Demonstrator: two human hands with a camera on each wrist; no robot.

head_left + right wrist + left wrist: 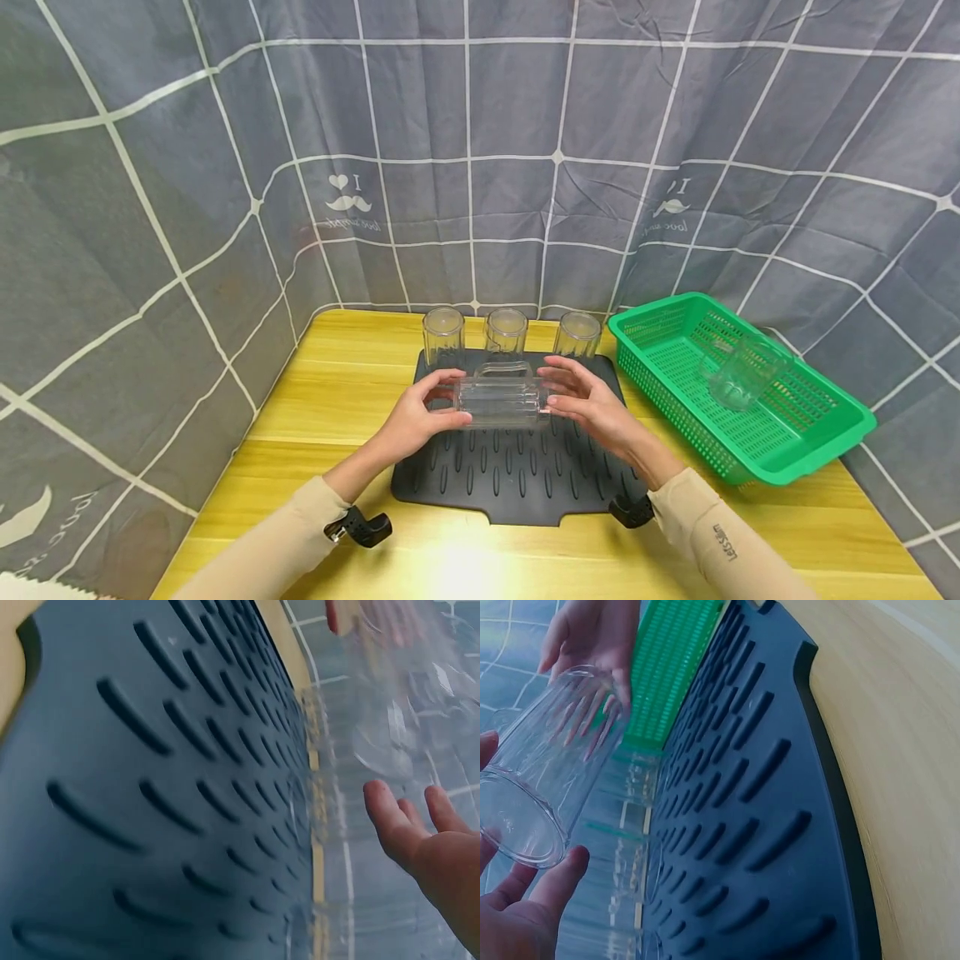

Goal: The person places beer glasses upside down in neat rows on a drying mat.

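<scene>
A clear glass mug (501, 406) lies sideways in the air above a black ridged drying mat (517, 487), its handle (502, 367) on the far side. Thumb and fingers of my left hand (420, 412) grip the mug's left end. By the other end is my right hand (600, 410), fingers spread and extended. In the right wrist view, the fingertips (381, 793) stand just short of the blurred glass (397, 712). The left wrist view shows the mug (566, 750) tilted, the left fingertips around its near end.
Three glasses (444, 329) stand upside down in a row along the mat's far edge. On the right, a green plastic basket (652, 387) holds another clear glass mug (738, 379) lying tilted. A grey checked curtain (517, 200) borders the wooden table (330, 375).
</scene>
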